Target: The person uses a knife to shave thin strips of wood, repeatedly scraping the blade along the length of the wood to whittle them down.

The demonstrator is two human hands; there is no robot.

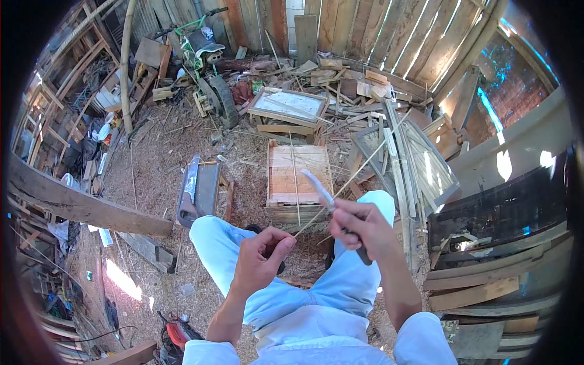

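My left hand [261, 258] pinches the near end of a long, thin wooden strip [356, 174] between thumb and fingertips. The strip slants away to the upper right, over the scrap wood. In my right hand [365, 228] is a knife, its fingers wrapped round the dark handle. The knife blade [317, 187] points up and to the left, and overlaps the strip near its base. Between and beyond my knees stands a wooden crate [298, 198] with a slatted top. Another thin stick [294, 170] lies lengthwise across it.
Left of the crate, a handsaw [190, 187] rests on a small bench [208, 185]. A two-wheeled bike [210, 79] leans at the back. Scrap boards [359, 91] pile up behind and to the right. A red power tool [178, 333] lies at lower left, near a wooden beam [91, 207].
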